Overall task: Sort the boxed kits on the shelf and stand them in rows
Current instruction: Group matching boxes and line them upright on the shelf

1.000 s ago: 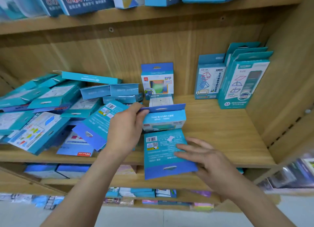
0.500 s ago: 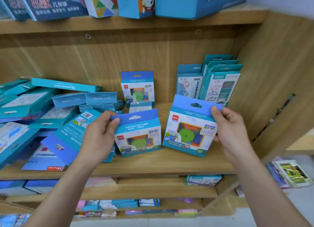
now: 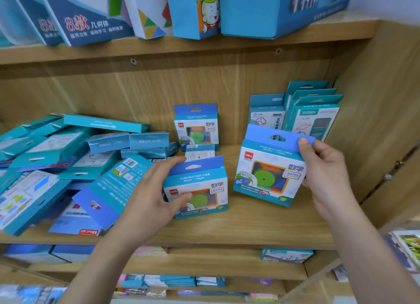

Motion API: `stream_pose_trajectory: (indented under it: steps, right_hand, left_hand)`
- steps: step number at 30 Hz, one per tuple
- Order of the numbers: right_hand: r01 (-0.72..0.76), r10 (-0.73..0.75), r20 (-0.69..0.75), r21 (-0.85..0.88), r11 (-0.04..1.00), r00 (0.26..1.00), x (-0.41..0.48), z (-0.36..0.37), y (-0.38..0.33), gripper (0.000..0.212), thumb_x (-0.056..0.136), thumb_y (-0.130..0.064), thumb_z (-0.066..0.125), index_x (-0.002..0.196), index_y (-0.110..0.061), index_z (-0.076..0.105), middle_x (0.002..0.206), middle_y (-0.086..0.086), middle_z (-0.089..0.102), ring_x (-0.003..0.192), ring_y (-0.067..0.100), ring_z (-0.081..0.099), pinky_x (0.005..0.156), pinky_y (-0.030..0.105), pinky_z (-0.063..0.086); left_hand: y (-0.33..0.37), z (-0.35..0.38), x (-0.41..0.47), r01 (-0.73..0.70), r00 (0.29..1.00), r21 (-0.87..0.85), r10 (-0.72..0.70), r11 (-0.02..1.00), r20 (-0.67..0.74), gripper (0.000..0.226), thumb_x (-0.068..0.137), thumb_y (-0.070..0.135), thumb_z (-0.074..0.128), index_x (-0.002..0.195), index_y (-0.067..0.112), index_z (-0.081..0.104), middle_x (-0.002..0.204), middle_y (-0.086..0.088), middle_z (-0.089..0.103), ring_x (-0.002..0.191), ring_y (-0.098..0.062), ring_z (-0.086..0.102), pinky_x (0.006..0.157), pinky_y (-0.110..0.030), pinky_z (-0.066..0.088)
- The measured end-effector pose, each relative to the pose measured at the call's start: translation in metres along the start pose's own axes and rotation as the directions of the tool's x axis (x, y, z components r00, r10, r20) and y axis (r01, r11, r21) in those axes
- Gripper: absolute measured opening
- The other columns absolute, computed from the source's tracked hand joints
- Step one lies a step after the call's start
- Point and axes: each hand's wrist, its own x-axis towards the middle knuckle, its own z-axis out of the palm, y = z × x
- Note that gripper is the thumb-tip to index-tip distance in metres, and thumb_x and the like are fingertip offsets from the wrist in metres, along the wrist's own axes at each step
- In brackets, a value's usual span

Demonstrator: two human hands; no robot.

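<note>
Left hand point(image 3: 152, 197) palm-down, grip closed around 1 boxed kit point(image 3: 197, 187) standing on shelf point(image 3: 250, 226). Right hand point(image 3: 327, 172) pinches hang-tab of tilted second kit point(image 3: 270, 167), thumb in front, just right of the first.

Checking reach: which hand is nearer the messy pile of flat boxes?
Left. The left hand sits right beside the pile; the right hand is far across the shelf.

Left hand point(image 3: 150, 199) grips front kit point(image 3: 200, 190); right hand point(image 3: 325, 167) holds second kit point(image 3: 268, 169).
</note>
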Motion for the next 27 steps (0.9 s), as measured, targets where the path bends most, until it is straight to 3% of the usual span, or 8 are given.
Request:
stream_pose_trajectory:
  steps: [2, 4, 11, 15, 20, 22, 24, 27]
  right_hand:
    - [0.003, -0.003, 0.006, -0.003, 1.0, 1.0, 0.002, 0.002, 0.001, 0.02, 0.097, -0.026, 0.05, 0.088, -0.018, 0.066, 0.098, 0.009, 0.073, 0.089, 0.026, 0.07, 0.066, 0.032, 0.057]
    - [0.027, -0.027, 0.005, -0.016, 1.0, 1.0, 0.004, 0.002, 0.001, 0.02, 0.097, -0.027, 0.051, 0.088, -0.02, 0.067, 0.098, 0.007, 0.073, 0.086, 0.022, 0.071, 0.065, 0.032, 0.057]
    - [0.229, -0.228, 0.02, -0.109, 0.967, 0.973, 0.018, 0.001, -0.02, 0.024, 0.095, -0.033, 0.053, 0.095, -0.013, 0.066, 0.093, 0.003, 0.073, 0.082, 0.016, 0.07, 0.074, 0.04, 0.055]
    - [0.246, -0.239, 0.074, -0.111, 0.963, 0.968, 0.023, 0.004, -0.033, 0.02, 0.097, -0.03, 0.05, 0.09, -0.018, 0.064, 0.087, -0.001, 0.072, 0.073, 0.007, 0.069, 0.053, 0.023, 0.051]
    - [0.228, -0.216, 0.118, -0.105, 0.968, 0.969, 0.026, 0.011, -0.038, 0.019, 0.098, -0.027, 0.049, 0.097, -0.016, 0.065, 0.081, -0.003, 0.07, 0.06, 0.0, 0.063, 0.04, 0.016, 0.041]
    - [0.233, -0.213, 0.144, -0.145, 0.961, 0.966, 0.029, 0.014, -0.037, 0.019, 0.098, -0.028, 0.049, 0.093, -0.019, 0.065, 0.08, -0.005, 0.069, 0.058, 0.001, 0.061, 0.038, 0.017, 0.038]
    - [0.227, -0.196, 0.177, -0.179, 0.957, 0.965, 0.032, 0.017, -0.036, 0.018, 0.097, -0.03, 0.049, 0.092, -0.023, 0.064, 0.081, -0.008, 0.069, 0.058, -0.001, 0.062, 0.037, 0.014, 0.038]
    - [0.213, -0.165, 0.222, -0.214, 0.953, 0.961, 0.037, 0.023, -0.035, 0.019, 0.097, -0.031, 0.05, 0.094, -0.02, 0.065, 0.081, -0.009, 0.07, 0.057, -0.003, 0.062, 0.038, 0.015, 0.041]
  left_hand:
    - [-0.005, 0.0, 0.003, 0.065, 0.997, -0.034, -0.064, 0.997, 0.039, 0.058, 0.08, 0.021, 0.073, 0.121, 0.051, 0.044, 0.114, 0.014, 0.06, 0.099, -0.007, 0.061, 0.082, -0.038, 0.054]
    - [-0.003, 0.003, 0.006, 0.089, 0.995, -0.07, -0.084, 0.994, 0.061, 0.055, 0.081, 0.02, 0.072, 0.118, 0.051, 0.047, 0.109, 0.013, 0.065, 0.094, -0.012, 0.064, 0.079, -0.043, 0.054]
    - [0.047, 0.046, 0.008, -0.078, 0.988, -0.159, 0.098, 0.984, 0.12, 0.056, 0.076, 0.026, 0.072, 0.117, 0.057, 0.047, 0.11, 0.033, 0.056, 0.101, 0.004, 0.056, 0.087, -0.026, 0.05]
    - [0.057, 0.058, 0.012, -0.164, 0.974, -0.112, 0.179, 0.98, 0.138, 0.058, 0.081, 0.026, 0.072, 0.12, 0.058, 0.044, 0.11, 0.042, 0.046, 0.106, 0.019, 0.043, 0.089, -0.003, 0.034]
    - [0.056, 0.044, 0.01, -0.089, 0.968, -0.246, 0.142, 0.965, 0.207, 0.056, 0.079, 0.039, 0.072, 0.125, 0.053, 0.044, 0.122, 0.028, 0.054, 0.117, 0.003, 0.049, 0.093, -0.021, 0.045]
    - [0.048, 0.032, 0.016, -0.052, 0.99, -0.28, 0.086, 0.958, 0.108, 0.037, 0.083, 0.037, 0.065, 0.117, 0.046, 0.055, 0.112, 0.025, 0.062, 0.107, 0.001, 0.057, 0.085, -0.02, 0.05]
    - [0.034, 0.018, 0.029, -0.011, 1.0, -0.014, 0.011, 1.0, 0.009, 0.022, 0.089, 0.031, 0.06, 0.109, 0.038, 0.063, 0.106, 0.019, 0.067, 0.099, -0.002, 0.061, 0.083, -0.022, 0.05]
    - [0.015, 0.017, 0.043, -0.092, 0.975, 0.56, -0.04, 0.824, 0.218, 0.032, 0.09, 0.034, 0.055, 0.122, 0.033, 0.057, 0.12, 0.005, 0.064, 0.109, -0.02, 0.058, 0.085, -0.032, 0.048]
